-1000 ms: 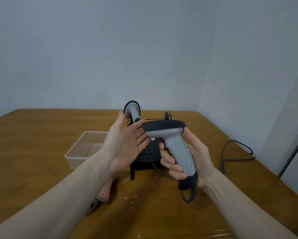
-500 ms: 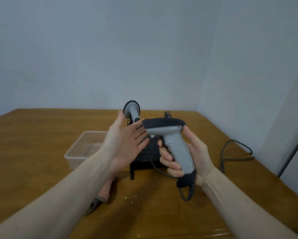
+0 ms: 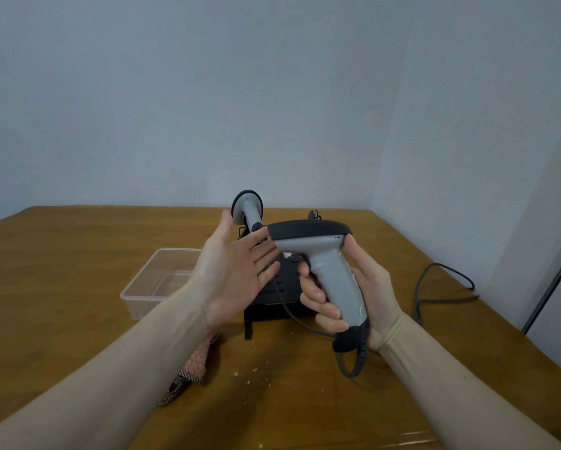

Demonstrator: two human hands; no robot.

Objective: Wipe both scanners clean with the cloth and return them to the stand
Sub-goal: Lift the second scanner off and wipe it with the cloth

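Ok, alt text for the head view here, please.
A right hand grips a grey scanner by its handle above a wooden table, the open left hand beside its head. Behind stand a second scanner in a black stand, a clear tub, and a cloth.

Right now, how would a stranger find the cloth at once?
Start at the black stand in the middle of the wooden table. The cloth lies on the table near its front left, partly under the left forearm. It is the only soft thing: pink, with a checked edge.
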